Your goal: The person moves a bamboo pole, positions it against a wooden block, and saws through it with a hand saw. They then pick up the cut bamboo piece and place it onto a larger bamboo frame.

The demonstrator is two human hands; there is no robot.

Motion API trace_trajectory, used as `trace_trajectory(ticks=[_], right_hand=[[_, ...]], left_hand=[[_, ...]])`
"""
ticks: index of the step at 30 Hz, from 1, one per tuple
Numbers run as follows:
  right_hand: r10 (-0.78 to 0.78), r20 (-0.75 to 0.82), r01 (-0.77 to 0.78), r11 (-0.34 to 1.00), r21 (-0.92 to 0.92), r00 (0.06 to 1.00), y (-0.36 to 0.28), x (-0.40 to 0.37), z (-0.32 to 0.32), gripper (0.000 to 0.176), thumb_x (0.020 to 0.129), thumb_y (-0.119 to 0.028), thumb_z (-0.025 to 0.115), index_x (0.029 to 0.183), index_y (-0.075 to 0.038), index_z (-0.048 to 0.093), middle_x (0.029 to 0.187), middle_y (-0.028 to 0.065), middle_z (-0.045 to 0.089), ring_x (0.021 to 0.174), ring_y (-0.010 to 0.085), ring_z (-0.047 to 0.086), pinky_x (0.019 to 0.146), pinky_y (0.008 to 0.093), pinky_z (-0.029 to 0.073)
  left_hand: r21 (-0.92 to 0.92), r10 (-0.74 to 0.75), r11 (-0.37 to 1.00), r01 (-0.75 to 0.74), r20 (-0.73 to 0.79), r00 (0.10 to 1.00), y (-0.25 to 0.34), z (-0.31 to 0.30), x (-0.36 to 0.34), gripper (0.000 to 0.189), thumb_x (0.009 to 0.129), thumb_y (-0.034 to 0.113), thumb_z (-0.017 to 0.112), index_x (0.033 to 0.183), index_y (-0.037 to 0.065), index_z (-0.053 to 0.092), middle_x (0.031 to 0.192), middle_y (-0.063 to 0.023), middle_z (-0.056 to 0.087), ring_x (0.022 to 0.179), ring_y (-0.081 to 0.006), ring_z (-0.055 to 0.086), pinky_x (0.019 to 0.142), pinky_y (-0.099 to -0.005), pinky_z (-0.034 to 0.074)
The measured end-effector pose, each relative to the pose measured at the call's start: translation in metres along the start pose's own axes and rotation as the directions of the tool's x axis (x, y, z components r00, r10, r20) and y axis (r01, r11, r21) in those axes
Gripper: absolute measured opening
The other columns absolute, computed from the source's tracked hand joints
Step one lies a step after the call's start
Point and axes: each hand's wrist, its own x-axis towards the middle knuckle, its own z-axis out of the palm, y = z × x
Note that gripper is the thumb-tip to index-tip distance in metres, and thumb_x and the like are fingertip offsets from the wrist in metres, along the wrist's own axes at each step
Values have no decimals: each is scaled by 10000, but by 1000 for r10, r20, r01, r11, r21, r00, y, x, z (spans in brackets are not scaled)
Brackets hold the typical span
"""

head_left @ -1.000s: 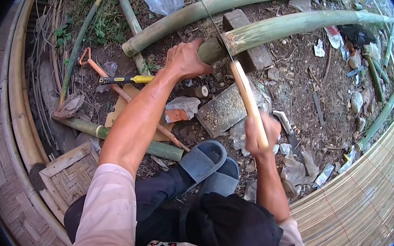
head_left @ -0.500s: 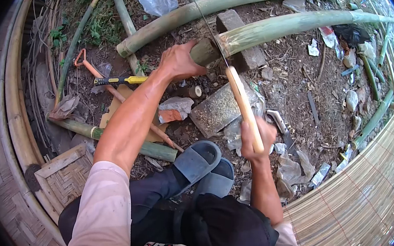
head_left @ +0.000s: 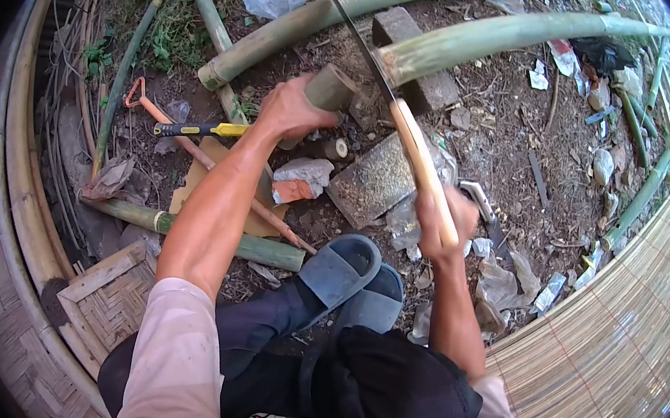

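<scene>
Here, left hand (head_left: 290,110) curled round cut bamboo piece (head_left: 330,88), forearm stretched forward.

The left hand (head_left: 292,112), to the left of the saw (head_left: 422,157), is wrapped around a bamboo piece (head_left: 330,88), its forearm stretched forward and its wrist close to straight. The right hand (head_left: 446,221) is closed in a fist around the saw's handle, near its lower end. The 2 forearms are bare, and the right hand is slightly blurred.
</scene>
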Motion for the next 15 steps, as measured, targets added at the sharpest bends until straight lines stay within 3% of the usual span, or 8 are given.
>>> trace_trajectory(ticks=[2,3,5,7,9,10,13,15], right_hand=[[-38,-7,38,997,-67,999,-14,-58,-44,249,841,-183,615,689,14,606,553,93,520,451,209,530,448,345,390],[-29,-53,30,999,22,998,-23,-80,-59,320,862,-253,595,714,30,610,570,92,571,476,222,579,464,321,444],[72,20,-74,994,76,997,-52,-104,-93,393,905,-318,563,725,29,601,584,102,606,484,223,603,476,313,488],[173,-98,-154,973,171,980,-69,-111,-106,502,925,-445,539,715,8,589,592,122,614,500,213,597,502,326,475],[259,-165,-186,914,360,952,-58,-137,-121,555,952,-544,544,797,-11,549,610,110,532,499,205,506,479,329,414],[297,-221,-190,895,403,929,-66,-127,-118,555,948,-550,563,842,-6,536,634,109,511,523,201,493,493,325,409],[288,-397,-126,914,386,872,-64,-118,-117,549,951,-532,602,931,8,510,693,114,483,596,199,501,545,314,420],[296,-591,-206,954,218,750,-62,-123,-114,505,969,-492,604,919,3,516,693,105,492,594,191,498,546,308,419]], left_hand=[[36,1,999,1,-70,998,-10,-23,4,804,595,459,820,1302,112,661,1139,-208,740,1057,-360,712,981,-435,535],[86,6,996,4,-119,993,-13,-36,4,777,603,459,818,1287,125,663,1130,-200,741,1048,-362,712,971,-444,536],[213,1,977,19,-92,996,-10,-62,-1,769,621,454,814,1299,135,640,1126,-197,736,1048,-364,708,961,-458,534],[242,47,970,-27,-78,996,-19,-78,-1,809,637,444,821,1341,109,604,1137,-199,731,1078,-370,699,959,-465,533],[576,71,814,-82,41,997,-30,-92,0,828,646,437,841,1345,68,591,1142,-204,730,1103,-377,689,976,-472,526],[626,36,774,-95,106,994,-26,-99,-1,881,668,491,869,1361,33,576,1244,-216,684,1173,-382,652,1008,-474,510],[610,262,756,-238,51,964,7,-101,-5,952,681,571,867,1402,35,550,1348,-243,606,1248,-397,598,1052,-479,483],[370,390,834,-409,129,912,53,-79,-4,1088,709,679,816,1485,3,464,1408,-249,552,1323,-407,538,1111,-473,442]])
